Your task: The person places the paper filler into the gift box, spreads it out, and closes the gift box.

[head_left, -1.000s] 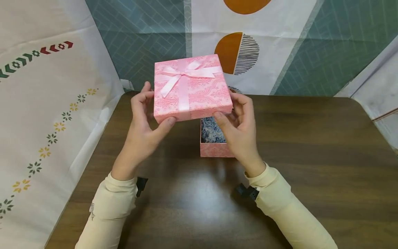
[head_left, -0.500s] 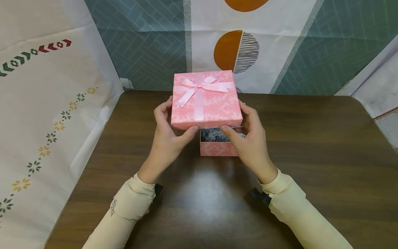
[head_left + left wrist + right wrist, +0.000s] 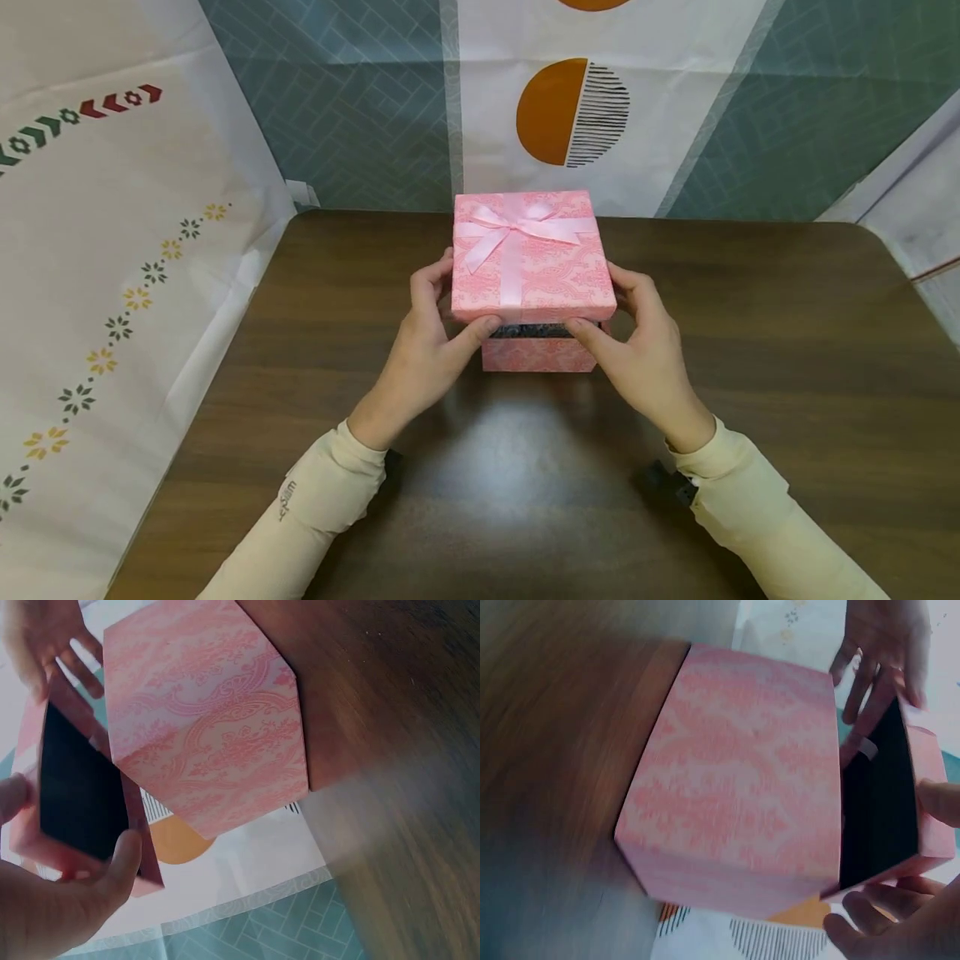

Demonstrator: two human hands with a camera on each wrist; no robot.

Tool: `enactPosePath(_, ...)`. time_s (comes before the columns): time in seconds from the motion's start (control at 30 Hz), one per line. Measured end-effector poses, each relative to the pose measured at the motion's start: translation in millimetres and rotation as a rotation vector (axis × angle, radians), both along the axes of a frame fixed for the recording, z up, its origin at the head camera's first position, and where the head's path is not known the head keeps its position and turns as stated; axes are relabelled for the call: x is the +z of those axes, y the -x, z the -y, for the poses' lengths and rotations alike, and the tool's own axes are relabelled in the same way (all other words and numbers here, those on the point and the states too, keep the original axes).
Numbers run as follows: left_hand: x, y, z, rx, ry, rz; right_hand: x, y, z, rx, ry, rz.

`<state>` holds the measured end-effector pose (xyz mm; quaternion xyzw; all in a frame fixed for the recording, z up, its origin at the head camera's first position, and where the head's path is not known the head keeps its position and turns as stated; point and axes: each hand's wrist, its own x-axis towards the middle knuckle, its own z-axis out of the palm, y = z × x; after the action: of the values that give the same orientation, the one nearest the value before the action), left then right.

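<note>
A pink patterned box lid (image 3: 532, 258) with a pale ribbon bow is held just above the matching pink box base (image 3: 537, 356). My left hand (image 3: 423, 350) grips the lid's left side, thumb at its front edge. On the opposite side my right hand (image 3: 648, 358) grips it the same way. Dark bluish shredded filler (image 3: 532, 331) shows in the narrow gap between lid and base; most of the inside is hidden. In the left wrist view the lid's black inner side (image 3: 82, 787) faces the base (image 3: 210, 712), tilted and apart from it.
The base stands on a dark wooden table (image 3: 765, 350) near its back edge. A patterned cloth (image 3: 360, 108) hangs behind the table, and a white printed cloth (image 3: 150, 333) hangs at the left.
Both hands have carried the lid rightward and down in the head view, from up and left of the base to just above it. The base has stayed in place.
</note>
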<state>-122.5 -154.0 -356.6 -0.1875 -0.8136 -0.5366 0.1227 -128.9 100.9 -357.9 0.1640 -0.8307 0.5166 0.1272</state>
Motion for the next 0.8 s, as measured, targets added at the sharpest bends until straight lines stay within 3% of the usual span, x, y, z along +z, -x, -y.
enactPosePath(0.2,-0.4,-2.7,-1.3,-0.039,0.130,0.128,-0.9,0.8,-14.1,0.002,-0.091,0.124)
enactPosePath(0.43,-5.7,-0.1,-4.2,-0.011,0.233,0.271,-4.5,2.3,-18.7,0.035,-0.187,0.233)
enactPosePath(0.8,-16.7,5.3,-9.4,-0.018,0.296,0.306,-4.6,5.5,-21.9,0.031,-0.250,0.274)
